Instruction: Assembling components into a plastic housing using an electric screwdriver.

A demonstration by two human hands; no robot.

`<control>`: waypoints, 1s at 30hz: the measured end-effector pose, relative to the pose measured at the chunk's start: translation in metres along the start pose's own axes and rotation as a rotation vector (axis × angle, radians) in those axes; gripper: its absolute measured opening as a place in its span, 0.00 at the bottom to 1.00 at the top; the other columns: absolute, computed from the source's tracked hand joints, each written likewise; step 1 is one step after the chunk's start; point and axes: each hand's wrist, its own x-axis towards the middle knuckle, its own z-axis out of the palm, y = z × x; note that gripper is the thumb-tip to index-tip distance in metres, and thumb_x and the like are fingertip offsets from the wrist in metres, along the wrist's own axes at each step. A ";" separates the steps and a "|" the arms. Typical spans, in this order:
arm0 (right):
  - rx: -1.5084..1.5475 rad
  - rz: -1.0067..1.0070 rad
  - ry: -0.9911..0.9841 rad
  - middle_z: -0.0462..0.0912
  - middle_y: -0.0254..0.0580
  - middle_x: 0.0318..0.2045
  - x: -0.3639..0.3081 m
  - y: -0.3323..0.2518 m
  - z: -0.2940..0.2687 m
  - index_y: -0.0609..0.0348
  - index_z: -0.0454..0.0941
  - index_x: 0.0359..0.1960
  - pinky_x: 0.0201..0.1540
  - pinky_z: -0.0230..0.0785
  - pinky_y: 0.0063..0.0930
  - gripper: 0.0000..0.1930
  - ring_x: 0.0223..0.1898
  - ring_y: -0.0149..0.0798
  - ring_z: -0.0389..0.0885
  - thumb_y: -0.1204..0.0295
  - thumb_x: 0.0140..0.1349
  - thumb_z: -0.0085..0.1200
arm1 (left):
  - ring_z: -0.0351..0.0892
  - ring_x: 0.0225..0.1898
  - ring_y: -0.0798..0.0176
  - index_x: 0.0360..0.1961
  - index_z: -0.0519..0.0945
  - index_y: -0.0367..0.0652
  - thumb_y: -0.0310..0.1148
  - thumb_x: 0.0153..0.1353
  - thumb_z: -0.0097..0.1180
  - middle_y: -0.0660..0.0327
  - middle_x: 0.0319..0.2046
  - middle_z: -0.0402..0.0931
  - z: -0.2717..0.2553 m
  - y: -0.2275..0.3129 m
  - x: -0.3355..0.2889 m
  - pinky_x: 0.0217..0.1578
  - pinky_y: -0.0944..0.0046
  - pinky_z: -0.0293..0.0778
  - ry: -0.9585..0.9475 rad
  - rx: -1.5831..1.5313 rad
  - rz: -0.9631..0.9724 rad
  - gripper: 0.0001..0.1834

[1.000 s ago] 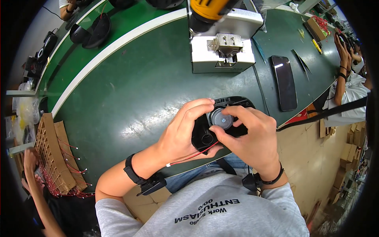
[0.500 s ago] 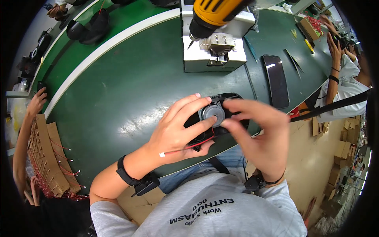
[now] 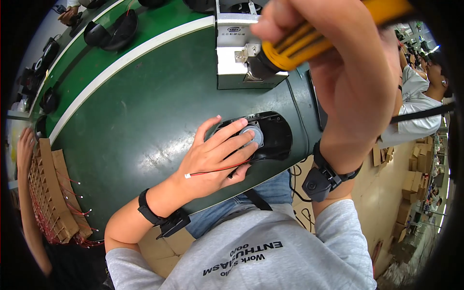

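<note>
A round grey speaker [image 3: 257,137] sits in a black plastic housing [image 3: 280,134] on the bench. My left hand [image 3: 215,157] is spread over it, fingertips pressing on the speaker and thumb at the housing's near edge. From there a red and black wire [image 3: 212,170] with a white plug runs over the back of that hand. My right hand [image 3: 355,72], raised and slightly blurred, is wrapped round a yellow and black power screwdriver [image 3: 297,46]. The screwdriver's dark nose is at the front of a white box-shaped screw feeder [image 3: 229,75]; its tip is hidden.
A phone [image 3: 316,99] lies partly behind my right forearm. At the left stands a cardboard tray [image 3: 55,193] with wired parts, a co-worker's arm [image 3: 26,164] beside it. Black housings [image 3: 113,34] lie on the green strip beyond a white rail [image 3: 121,63]. Another person [image 3: 418,101] sits at right.
My right hand has left the speaker, risen to the upper right and taken hold of the power screwdriver, bringing its nose down to the screw feeder. My left hand stays on the speaker.
</note>
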 end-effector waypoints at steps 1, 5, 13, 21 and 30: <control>0.053 0.032 -0.046 0.70 0.35 0.33 -0.001 -0.001 -0.001 0.70 0.63 0.64 0.39 0.68 0.26 0.21 0.32 0.31 0.70 0.66 0.77 0.43 | 0.72 0.70 0.57 0.49 0.86 0.48 0.30 0.49 0.72 0.63 0.57 0.79 0.000 0.000 -0.001 0.66 0.40 0.64 0.003 -0.002 -0.003 0.23; 0.089 0.138 -0.270 0.68 0.29 0.24 -0.006 -0.006 -0.015 0.65 0.60 0.62 0.28 0.66 0.24 0.19 0.22 0.26 0.66 0.65 0.79 0.39 | 0.72 0.69 0.53 0.50 0.86 0.46 0.28 0.47 0.72 0.62 0.57 0.79 0.000 -0.003 -0.002 0.65 0.41 0.67 0.001 -0.051 -0.012 0.24; -0.080 0.045 0.144 0.67 0.31 0.16 -0.071 0.037 0.004 0.61 0.62 0.53 0.21 0.65 0.27 0.21 0.15 0.28 0.65 0.66 0.72 0.60 | 0.72 0.68 0.51 0.47 0.87 0.43 0.27 0.45 0.73 0.60 0.57 0.79 0.003 -0.006 -0.001 0.63 0.43 0.70 0.031 -0.105 -0.004 0.24; 0.002 0.103 0.197 0.69 0.32 0.16 -0.075 0.039 0.011 0.61 0.61 0.51 0.21 0.66 0.27 0.22 0.15 0.28 0.66 0.64 0.72 0.61 | 0.72 0.68 0.52 0.47 0.87 0.44 0.26 0.45 0.72 0.60 0.58 0.78 0.003 -0.005 0.000 0.63 0.44 0.70 0.029 -0.111 -0.015 0.23; -0.080 0.048 0.122 0.70 0.35 0.16 -0.077 0.038 0.011 0.60 0.60 0.52 0.19 0.64 0.27 0.20 0.14 0.30 0.66 0.66 0.72 0.60 | 0.72 0.69 0.51 0.49 0.86 0.44 0.26 0.47 0.71 0.59 0.59 0.77 0.004 -0.007 -0.003 0.63 0.43 0.70 0.033 -0.116 -0.002 0.24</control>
